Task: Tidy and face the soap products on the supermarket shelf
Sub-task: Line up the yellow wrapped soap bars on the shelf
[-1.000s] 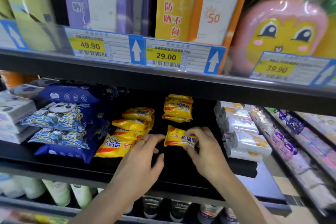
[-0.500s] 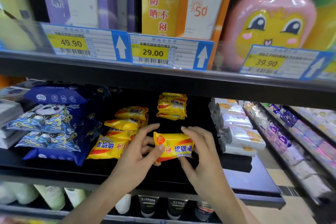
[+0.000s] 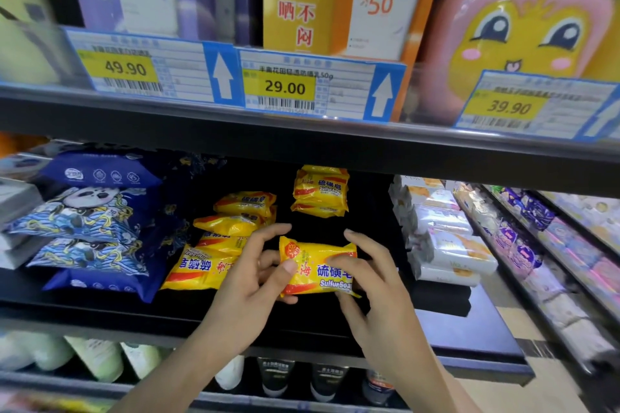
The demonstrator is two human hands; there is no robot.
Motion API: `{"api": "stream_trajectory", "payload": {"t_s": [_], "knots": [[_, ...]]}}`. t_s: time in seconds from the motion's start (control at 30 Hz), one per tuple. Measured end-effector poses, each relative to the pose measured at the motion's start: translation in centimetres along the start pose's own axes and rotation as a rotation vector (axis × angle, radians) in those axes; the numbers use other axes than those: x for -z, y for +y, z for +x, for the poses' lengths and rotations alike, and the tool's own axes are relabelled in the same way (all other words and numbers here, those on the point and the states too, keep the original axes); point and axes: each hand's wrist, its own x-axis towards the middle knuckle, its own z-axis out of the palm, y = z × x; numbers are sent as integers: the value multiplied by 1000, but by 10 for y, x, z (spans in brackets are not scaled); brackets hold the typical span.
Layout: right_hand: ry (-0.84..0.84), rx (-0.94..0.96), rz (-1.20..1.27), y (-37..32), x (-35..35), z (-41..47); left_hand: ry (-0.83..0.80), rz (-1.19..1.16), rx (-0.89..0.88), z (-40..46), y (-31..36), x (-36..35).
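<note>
Head view shows both hands on one yellow sulfur soap bar (image 3: 318, 270), held label-out just above the front of the dark shelf deck (image 3: 100, 312). Left hand (image 3: 250, 292) pinches its left end, thumb across the face and fingers behind; right hand (image 3: 375, 292) grips the right end, index finger curled over the top edge and thumb underneath.

Judging by the crinkled wrapper, the bar should be light and rigid inside a slick film with loose sealed ends, so a hold across the firm middle or both short sides looks safer than tugging the flaps.

Just left lies a loose heap of yellow soap packs (image 3: 214, 255), one upside down and overlapping its neighbours; a neater stack of yellow soap (image 3: 320, 191) sits further back. Between them and in front of that stack the deck is bare and dark, which looks like room to set the bar down. Blue wipe packs (image 3: 97, 221) bound the left, white wrapped soaps (image 3: 449, 245) the right, and the price rail (image 3: 302, 84) of the shelf above hangs low over the reach
</note>
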Motion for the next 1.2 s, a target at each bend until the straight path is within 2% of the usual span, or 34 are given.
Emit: {"api": "stream_trajectory", "payload": {"t_s": [0.4,0.63,0.77,0.97,1.2], "knots": [[-11,-98,158,7,-1,-2,10,85,-2,-1,5,-1],[19,-281,380,7,5,-1,-23,130,110,3,5,2],[-8,-304,436,3,7,0,-87,251,20,-4,11,0],[-67,-381,473,4,6,1,-61,241,-82,-3,9,0],[-93,-391,481,4,5,2,-82,178,-31,-2,6,1]]}}
